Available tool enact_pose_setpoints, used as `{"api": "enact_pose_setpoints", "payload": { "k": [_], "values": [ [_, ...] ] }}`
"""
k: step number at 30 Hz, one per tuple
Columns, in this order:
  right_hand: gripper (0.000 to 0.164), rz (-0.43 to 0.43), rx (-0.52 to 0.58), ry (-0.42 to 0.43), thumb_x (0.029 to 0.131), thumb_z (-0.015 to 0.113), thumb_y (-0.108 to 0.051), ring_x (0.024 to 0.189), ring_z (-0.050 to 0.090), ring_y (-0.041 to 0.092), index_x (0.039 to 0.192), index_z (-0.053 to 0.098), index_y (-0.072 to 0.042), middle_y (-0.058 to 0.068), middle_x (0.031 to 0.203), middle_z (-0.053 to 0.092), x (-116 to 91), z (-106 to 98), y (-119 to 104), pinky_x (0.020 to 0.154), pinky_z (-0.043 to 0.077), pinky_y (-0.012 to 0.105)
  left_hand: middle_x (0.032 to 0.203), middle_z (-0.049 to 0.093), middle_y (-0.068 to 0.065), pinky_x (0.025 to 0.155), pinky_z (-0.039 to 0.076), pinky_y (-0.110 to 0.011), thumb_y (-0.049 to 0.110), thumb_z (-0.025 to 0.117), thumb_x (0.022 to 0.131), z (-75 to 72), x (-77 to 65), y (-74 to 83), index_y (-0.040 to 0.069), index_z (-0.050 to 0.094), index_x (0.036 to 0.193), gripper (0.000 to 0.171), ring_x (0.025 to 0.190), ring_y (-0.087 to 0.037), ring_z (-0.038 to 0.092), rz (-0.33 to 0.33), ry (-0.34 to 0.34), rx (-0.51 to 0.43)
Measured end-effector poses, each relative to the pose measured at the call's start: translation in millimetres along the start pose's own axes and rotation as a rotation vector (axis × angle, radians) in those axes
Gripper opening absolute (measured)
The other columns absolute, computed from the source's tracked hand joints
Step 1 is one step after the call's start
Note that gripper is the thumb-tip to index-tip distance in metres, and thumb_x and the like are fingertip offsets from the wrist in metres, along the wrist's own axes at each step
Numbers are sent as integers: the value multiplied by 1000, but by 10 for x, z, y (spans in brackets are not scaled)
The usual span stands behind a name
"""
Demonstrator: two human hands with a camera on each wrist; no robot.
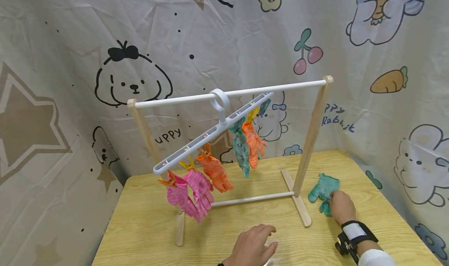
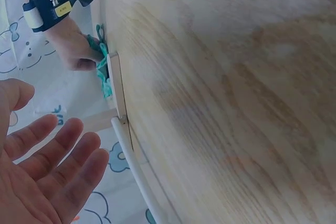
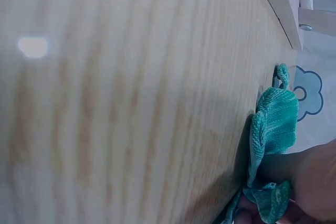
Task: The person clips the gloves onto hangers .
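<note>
A green knit glove (image 1: 327,185) lies on the table at the right, beside the rack's foot. My right hand (image 1: 342,206) pinches its near edge; in the right wrist view the thumb presses on the green fabric (image 3: 281,121) and the other fingers are partly hidden. Over the table's front middle hovers my left hand (image 1: 250,245), its fingers relaxed and holding nothing; the left wrist view shows its palm and loosely bent fingers (image 2: 63,166). A pale grey clip hanger (image 1: 203,137) carries two pink gloves (image 1: 199,186), two orange gloves (image 1: 216,172) and a green glove (image 1: 241,149).
The hanger hooks over the white top bar (image 1: 273,88) of a wooden rack (image 1: 312,141) and slants across it. A green clip (image 1: 264,107) at its far end holds nothing. The rack's wooden foot (image 1: 297,199) stands between my hands. A patterned curtain (image 1: 210,36) surrounds the table (image 1: 147,219).
</note>
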State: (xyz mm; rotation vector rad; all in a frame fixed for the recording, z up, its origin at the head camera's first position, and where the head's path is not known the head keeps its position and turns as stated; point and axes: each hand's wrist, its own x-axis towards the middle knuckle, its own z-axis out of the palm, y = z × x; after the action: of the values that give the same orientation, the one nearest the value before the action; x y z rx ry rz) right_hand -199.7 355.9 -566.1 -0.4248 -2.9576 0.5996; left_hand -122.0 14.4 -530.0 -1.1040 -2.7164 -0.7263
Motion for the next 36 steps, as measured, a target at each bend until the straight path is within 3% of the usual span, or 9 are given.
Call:
{"api": "enact_pose_setpoints", "payload": {
  "k": [7, 19, 28, 36],
  "values": [
    [14, -4, 21, 12, 92, 63, 4, 83, 66, 42, 98, 61, 16, 31, 92, 67, -101, -3, -1, 74, 53, 53, 96, 74, 5, 53, 37, -11, 29, 70, 94, 25, -4, -1, 17, 71, 113, 22, 77, 4, 61, -23, -6, -3],
    [5, -87, 31, 55, 90, 60, 8, 72, 64, 34, 91, 56, 12, 25, 81, 63, -329, 12, -32, 64, 51, 49, 100, 75, 3, 55, 41, -13, 28, 70, 94, -12, -66, -43, 17, 69, 112, 22, 81, 0, 65, -22, 15, -2],
    [9, -19, 22, -27, 87, 59, 7, 74, 64, 31, 93, 56, 12, 25, 83, 63, -410, 8, -64, 66, 52, 47, 96, 74, 5, 57, 44, -15, 30, 69, 94, -29, -98, -79, 17, 69, 111, 21, 82, -1, 66, -36, 30, 2],
    [8, 4, 89, -127, 89, 63, 2, 68, 54, 21, 89, 56, 6, 13, 76, 57, -485, -23, -87, 58, 44, 35, 97, 74, 5, 59, 45, -15, 30, 70, 93, -74, -123, -134, 18, 68, 111, 21, 84, -2, 67, -10, 95, 35]
  ]
}}
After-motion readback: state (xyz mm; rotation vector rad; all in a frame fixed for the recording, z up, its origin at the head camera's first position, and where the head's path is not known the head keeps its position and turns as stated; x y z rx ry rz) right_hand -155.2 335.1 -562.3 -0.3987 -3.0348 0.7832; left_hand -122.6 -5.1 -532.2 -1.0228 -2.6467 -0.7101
